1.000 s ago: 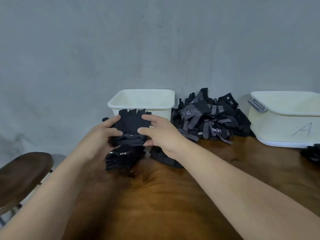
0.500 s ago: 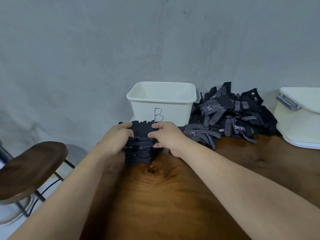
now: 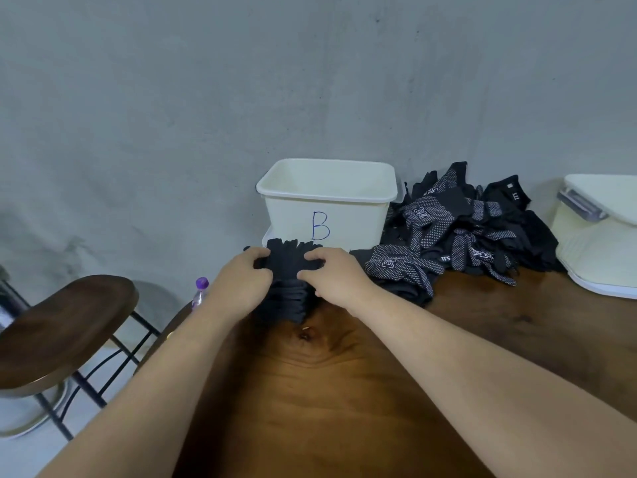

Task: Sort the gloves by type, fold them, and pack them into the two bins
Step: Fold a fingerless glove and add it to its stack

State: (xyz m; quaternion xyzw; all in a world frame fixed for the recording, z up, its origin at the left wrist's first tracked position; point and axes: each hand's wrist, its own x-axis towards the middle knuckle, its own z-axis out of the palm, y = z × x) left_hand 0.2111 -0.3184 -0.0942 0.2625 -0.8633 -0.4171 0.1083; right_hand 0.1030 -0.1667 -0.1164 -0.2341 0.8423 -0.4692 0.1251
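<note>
A stack of folded plain black knit gloves [image 3: 287,300] stands on the dark brown wooden bench [image 3: 344,391], just in front of a cream plastic rectangular bin [image 3: 344,219] that has a large "B" handwritten in blue marker on its front wall. The left hand [image 3: 241,281] holds the stack's left side and the right hand [image 3: 334,276] its right. Each grip is clamped on the top gloves, with the fingers curled over the upper edge, and the glove fingertips point toward the bin.

To the right of that bin, against the grey wall, lies a loose pile of black gloves with white grip dots [image 3: 458,236]. Several of them bear a white square logo and short white lettering that is too small to read with certainty. Further right, a second cream plastic bin with a grey handle [image 3: 593,243] is cut off by the frame edge.

Left of the bench stands a dark wooden stool on a black metal frame [image 3: 58,329]. A clear bottle with a purple cap [image 3: 200,291] shows beside the left wrist.
</note>
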